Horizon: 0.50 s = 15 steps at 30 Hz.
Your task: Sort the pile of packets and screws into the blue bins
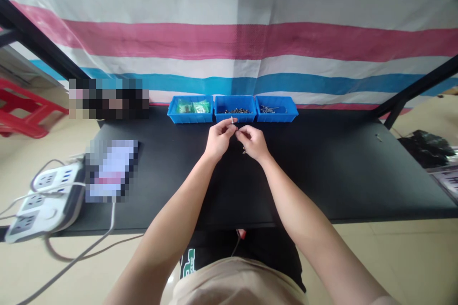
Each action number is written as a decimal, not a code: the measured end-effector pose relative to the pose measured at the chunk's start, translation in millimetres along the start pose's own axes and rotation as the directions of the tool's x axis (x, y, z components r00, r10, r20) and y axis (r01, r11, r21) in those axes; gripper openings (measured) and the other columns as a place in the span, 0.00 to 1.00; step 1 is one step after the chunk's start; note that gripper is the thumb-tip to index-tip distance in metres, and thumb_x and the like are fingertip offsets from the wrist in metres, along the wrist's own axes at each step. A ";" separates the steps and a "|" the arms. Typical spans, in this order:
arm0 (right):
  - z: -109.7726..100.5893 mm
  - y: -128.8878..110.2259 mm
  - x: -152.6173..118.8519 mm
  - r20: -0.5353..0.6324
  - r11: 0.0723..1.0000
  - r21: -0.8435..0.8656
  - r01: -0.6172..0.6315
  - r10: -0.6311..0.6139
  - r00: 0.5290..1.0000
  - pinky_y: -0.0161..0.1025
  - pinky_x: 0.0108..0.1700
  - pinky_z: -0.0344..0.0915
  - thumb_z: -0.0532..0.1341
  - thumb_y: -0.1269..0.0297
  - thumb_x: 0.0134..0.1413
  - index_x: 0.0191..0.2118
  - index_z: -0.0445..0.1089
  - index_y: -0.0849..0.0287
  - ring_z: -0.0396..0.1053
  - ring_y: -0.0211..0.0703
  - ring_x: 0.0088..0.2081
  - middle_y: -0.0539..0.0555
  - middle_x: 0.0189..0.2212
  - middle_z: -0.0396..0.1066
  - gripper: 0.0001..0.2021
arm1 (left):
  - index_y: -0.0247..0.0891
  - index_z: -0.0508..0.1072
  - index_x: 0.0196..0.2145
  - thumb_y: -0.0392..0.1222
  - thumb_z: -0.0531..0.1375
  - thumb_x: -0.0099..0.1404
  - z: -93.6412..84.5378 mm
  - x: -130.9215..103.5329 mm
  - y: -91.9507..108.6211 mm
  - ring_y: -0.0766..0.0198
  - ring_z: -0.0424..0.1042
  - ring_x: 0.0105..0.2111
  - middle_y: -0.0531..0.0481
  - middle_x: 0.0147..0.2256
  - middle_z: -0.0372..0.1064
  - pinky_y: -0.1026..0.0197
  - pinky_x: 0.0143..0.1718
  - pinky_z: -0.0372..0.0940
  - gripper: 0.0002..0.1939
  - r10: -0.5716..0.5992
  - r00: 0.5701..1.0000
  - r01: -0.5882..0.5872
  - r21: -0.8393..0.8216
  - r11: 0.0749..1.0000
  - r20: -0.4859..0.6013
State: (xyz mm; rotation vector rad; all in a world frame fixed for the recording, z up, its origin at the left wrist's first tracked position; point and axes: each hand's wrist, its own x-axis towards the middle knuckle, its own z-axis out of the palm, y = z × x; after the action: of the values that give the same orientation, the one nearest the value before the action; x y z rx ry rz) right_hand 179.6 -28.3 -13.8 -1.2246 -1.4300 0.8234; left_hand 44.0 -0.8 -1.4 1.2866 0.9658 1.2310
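Above the middle of the black table (315,167), my left hand (217,141) is closed in a pinch on a thin, light metal screw (232,121) standing about upright. Close beside it, my right hand (254,143) pinches at the screw's lower end; whatever sits between those fingertips is too small to make out. Partly hidden below the right hand lie small metal pieces (244,151). Just beyond both hands, the middle blue bin (235,117) holds many small brass-coloured and dark metal parts (236,111).
The left blue bin (191,118) holds green-and-clear packets (193,106); the right one (277,117) holds long metal screws (269,109). At left are a blurred-out phone (112,171) and a power strip (46,200) with cables. A small piece (378,137) lies far right. Striped sheeting (179,40) hangs behind.
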 end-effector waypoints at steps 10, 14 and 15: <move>-0.3 -3.5 0.7 -0.033 1.000 0.021 -0.008 0.008 0.999 0.36 0.28 0.61 0.61 0.52 0.55 0.28 0.74 0.58 0.66 0.38 0.23 0.50 0.21 0.72 0.14 | 0.35 0.76 0.28 0.47 0.71 0.50 1.8 -0.6 1.1 0.63 0.72 0.36 0.48 0.35 0.74 0.61 0.40 0.65 0.14 -0.091 0.996 0.093 -0.229 0.969 0.021; -1.3 -5.4 0.5 -0.048 0.998 0.069 0.009 -0.006 0.999 0.36 0.28 0.60 0.60 0.58 0.51 0.23 0.73 0.57 0.65 0.38 0.22 0.49 0.18 0.70 0.12 | 0.35 0.78 0.38 0.50 0.72 0.49 1.3 -0.5 1.0 0.62 0.73 0.37 0.47 0.38 0.76 0.59 0.41 0.65 0.21 -0.150 0.987 0.159 -0.215 0.964 0.059; -1.2 -4.4 1.1 -0.074 0.997 0.082 0.009 -0.003 0.997 0.36 0.27 0.60 0.60 0.59 0.50 0.22 0.73 0.57 0.64 0.37 0.21 0.48 0.18 0.69 0.11 | 0.36 0.77 0.42 0.50 0.72 0.49 0.8 -0.1 1.9 0.61 0.73 0.37 0.46 0.40 0.76 0.59 0.40 0.65 0.24 -0.162 0.986 0.169 -0.201 0.965 0.048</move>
State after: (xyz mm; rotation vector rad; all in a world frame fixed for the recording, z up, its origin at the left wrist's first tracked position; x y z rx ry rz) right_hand 179.7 -28.4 -9.1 -1.1759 -1.3264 0.8173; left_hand 44.6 -1.2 0.6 1.0396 0.8806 1.1449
